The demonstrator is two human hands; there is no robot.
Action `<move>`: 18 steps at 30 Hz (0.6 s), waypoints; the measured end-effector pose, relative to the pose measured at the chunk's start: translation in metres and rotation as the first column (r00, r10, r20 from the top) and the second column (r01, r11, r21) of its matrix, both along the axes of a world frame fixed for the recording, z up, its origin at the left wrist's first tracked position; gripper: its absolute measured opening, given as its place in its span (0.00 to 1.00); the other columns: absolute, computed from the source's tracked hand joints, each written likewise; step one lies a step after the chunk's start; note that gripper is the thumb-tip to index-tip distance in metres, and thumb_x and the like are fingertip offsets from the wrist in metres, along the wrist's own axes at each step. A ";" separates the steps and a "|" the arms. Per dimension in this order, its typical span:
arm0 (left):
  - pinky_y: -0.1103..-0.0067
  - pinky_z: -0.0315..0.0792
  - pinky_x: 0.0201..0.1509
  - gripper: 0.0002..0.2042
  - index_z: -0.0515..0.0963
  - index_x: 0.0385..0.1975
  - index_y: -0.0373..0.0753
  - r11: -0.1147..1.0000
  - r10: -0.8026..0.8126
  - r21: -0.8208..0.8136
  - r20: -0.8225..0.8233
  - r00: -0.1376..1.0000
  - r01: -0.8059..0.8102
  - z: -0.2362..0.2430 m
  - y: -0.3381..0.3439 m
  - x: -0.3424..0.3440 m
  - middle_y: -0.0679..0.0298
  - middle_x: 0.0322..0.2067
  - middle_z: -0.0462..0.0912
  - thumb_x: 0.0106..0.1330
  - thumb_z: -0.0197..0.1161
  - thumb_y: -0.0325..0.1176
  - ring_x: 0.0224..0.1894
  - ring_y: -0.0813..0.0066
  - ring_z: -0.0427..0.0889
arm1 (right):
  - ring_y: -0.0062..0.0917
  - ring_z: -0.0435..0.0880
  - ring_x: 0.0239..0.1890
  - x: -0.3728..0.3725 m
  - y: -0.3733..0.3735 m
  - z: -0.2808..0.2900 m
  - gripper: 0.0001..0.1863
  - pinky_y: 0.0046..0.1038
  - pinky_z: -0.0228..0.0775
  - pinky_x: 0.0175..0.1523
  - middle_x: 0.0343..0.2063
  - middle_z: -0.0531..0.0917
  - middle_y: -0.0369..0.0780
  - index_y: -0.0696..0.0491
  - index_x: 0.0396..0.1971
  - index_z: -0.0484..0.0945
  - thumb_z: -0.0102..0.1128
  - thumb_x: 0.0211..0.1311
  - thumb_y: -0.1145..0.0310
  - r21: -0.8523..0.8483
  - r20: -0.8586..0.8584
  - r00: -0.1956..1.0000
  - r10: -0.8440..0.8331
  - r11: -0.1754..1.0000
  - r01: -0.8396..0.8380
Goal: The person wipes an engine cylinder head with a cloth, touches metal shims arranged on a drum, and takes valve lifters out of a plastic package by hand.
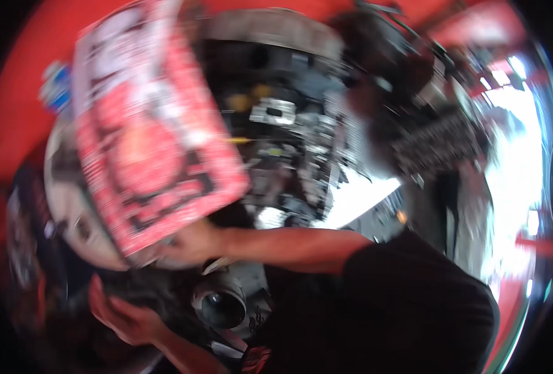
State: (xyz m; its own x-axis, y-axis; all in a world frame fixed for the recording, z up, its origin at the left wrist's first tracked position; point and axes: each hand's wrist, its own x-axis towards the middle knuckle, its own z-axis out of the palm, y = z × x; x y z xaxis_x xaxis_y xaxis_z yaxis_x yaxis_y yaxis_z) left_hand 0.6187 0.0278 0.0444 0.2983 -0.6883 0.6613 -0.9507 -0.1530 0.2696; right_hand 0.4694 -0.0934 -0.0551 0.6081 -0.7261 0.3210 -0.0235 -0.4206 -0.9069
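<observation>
Red printed package point(155, 134): one, above the right hand; looks light, fairly stiff, maybe slick; best held along its lower edge, I'd judge.
Left hand point(125, 319): one, down-left of the right, loosely open, apparently bare.
Right hand point(192, 245): one, curled onto the package's lower edge.
Round grey fitting point(223, 310): one, below the right hand.
Blue-and-white object point(58, 87): one, far beyond both hands.

Blurred wide view, right hand point(192, 243) gripping the lower edge of a large red-and-white printed package point(155, 149), left hand point(128, 321) below it with fingers extended, cluttered metal machinery point(282, 146) beyond, black sleeve point(385, 271) on the right arm, red surface point(24, 118) at upper left.
</observation>
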 end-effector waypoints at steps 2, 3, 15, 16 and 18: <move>0.65 0.67 0.64 0.17 0.71 0.58 0.27 0.983 -0.174 0.034 -0.123 0.977 0.180 -0.042 0.016 -0.055 0.49 0.56 0.75 0.77 0.44 0.31 0.58 0.56 0.75 | 0.43 0.80 0.47 -0.009 0.038 0.015 0.16 0.39 0.72 0.51 0.42 0.80 0.48 0.56 0.47 0.76 0.59 0.63 0.62 0.175 0.281 0.955 -0.098 0.983 0.050; 0.64 0.65 0.65 0.18 0.70 0.58 0.27 0.974 -0.219 0.011 -0.213 0.952 0.227 -0.061 0.030 -0.084 0.48 0.58 0.73 0.76 0.45 0.31 0.60 0.54 0.73 | 0.42 0.78 0.48 -0.018 0.059 0.027 0.13 0.40 0.69 0.54 0.41 0.79 0.46 0.55 0.45 0.76 0.58 0.64 0.66 0.291 0.312 0.942 -0.123 0.956 0.028; 0.73 0.72 0.56 0.14 0.78 0.50 0.35 0.620 -0.101 0.221 -0.929 0.356 0.753 -0.111 0.053 -0.412 0.56 0.42 0.84 0.64 0.60 0.24 0.48 0.61 0.82 | 0.19 0.79 0.27 -0.440 0.093 -0.031 0.13 0.25 0.74 0.33 0.25 0.81 0.36 0.54 0.46 0.76 0.54 0.70 0.61 0.773 -0.332 0.766 -0.550 0.307 0.555; 0.73 0.75 0.50 0.15 0.77 0.51 0.35 0.665 -0.137 0.190 -0.920 0.368 0.723 -0.141 0.051 -0.443 0.55 0.40 0.84 0.65 0.61 0.25 0.42 0.61 0.84 | 0.18 0.78 0.25 -0.483 0.105 -0.044 0.13 0.24 0.73 0.30 0.23 0.80 0.35 0.55 0.45 0.76 0.53 0.71 0.61 0.736 -0.383 0.728 -0.568 0.289 0.613; 0.73 0.78 0.41 0.16 0.77 0.51 0.37 0.579 -0.160 0.412 -0.789 0.593 0.704 -0.184 0.024 -0.501 0.53 0.34 0.85 0.64 0.64 0.30 0.36 0.64 0.86 | 0.22 0.79 0.21 -0.557 0.126 -0.044 0.13 0.25 0.72 0.25 0.19 0.79 0.38 0.56 0.46 0.73 0.52 0.72 0.63 0.754 -0.391 0.678 -0.623 0.206 0.624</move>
